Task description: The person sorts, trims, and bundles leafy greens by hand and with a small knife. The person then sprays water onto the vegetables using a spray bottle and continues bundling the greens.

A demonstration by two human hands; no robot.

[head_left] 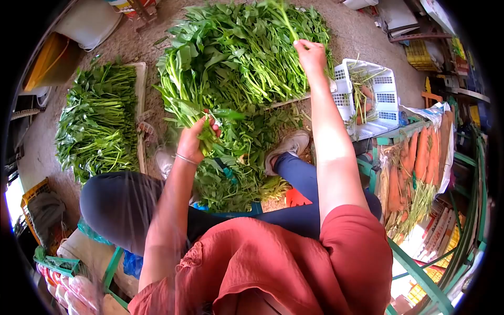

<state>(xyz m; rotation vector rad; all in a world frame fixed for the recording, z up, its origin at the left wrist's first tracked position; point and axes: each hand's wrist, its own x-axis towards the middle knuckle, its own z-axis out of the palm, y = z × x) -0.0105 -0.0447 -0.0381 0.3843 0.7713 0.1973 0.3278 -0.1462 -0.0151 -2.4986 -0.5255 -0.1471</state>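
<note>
My left hand is closed around a small bunch of water spinach, leaves and stems sticking out on both sides of the fist. Stretched far forward, my right hand pinches a single water spinach stalk that points up and away. Beneath and beyond both hands lies a large heap of water spinach, stems mostly toward me. Loose leaves and trimmings are piled between my feet, below my left hand.
A second stack of greens lies on a pale tray at left. To the right stands a white plastic crate with scraps inside. Carrots rest on a green metal frame. A yellow bin stands far left.
</note>
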